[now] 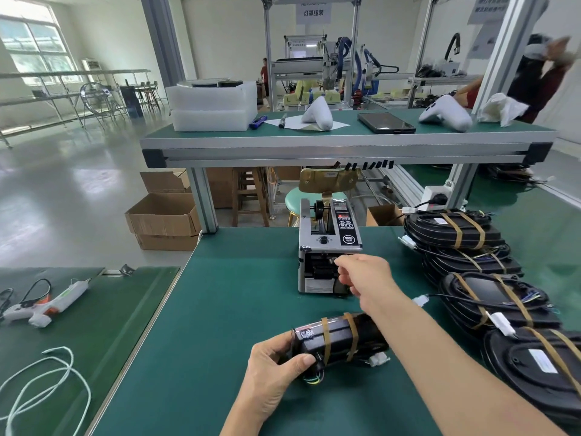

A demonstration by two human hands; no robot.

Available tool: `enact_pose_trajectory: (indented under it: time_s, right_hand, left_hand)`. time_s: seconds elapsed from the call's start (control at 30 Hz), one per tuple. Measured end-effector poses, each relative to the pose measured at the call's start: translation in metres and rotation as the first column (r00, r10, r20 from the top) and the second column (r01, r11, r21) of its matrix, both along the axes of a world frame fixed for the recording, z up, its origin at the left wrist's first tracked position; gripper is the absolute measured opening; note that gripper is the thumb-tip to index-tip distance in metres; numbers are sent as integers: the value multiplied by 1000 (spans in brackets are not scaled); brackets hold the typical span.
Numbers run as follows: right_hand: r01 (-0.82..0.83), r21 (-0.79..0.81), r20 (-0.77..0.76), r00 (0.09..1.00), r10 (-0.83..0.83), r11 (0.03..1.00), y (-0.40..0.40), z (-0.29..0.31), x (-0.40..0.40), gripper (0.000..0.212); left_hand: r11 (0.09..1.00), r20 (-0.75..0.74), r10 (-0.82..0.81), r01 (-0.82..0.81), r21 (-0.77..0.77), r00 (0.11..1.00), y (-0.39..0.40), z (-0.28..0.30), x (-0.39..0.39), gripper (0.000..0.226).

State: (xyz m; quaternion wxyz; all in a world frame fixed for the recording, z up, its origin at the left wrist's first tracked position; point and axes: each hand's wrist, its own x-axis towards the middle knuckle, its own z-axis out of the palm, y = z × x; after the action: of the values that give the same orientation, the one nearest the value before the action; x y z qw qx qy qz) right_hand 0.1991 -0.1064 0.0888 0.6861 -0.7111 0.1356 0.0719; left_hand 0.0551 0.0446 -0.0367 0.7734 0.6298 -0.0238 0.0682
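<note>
My left hand (pixel 276 369) grips the near end of a black oblong unit (pixel 338 338) that lies on the green mat (pixel 220 325), wrapped with two brown tape bands, wires and a white connector at its side. My right hand (pixel 361 278) reaches to the front slot of the grey tape dispenser (pixel 327 243), with curled fingers at the outlet. Whether they pinch a tape piece is hidden.
A stack of black taped units with cables (pixel 490 278) fills the right side. A raised shelf (pixel 345 140) carries foam trays, white housings and a phone. A glue gun (pixel 47 303) and white cord (pixel 41 388) lie on the left table.
</note>
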Motion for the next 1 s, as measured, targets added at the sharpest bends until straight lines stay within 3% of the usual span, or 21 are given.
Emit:
enact_pose_trajectory:
  time_s: [0.07, 0.13, 0.4, 1.0]
  right_hand:
    - [-55, -65, 155, 986, 64, 996, -28, 5, -30, 14]
    - [-98, -80, 215, 970, 113, 992, -51, -1, -60, 11]
    - [-42, 127, 187, 982, 17, 991, -82, -44, -95, 16]
    - [-47, -120, 218, 973, 72, 992, -68, -44, -86, 15]
  left_hand:
    - [1000, 5, 8, -8, 6, 1000, 0, 0, 1, 58]
    - [1000, 4, 19, -19, 17, 1000, 1, 0, 1, 59]
    - [998, 4, 47, -47, 46, 999, 0, -2, -1, 57]
    - [997, -6, 58, -58, 45, 998, 1, -4, 0, 56]
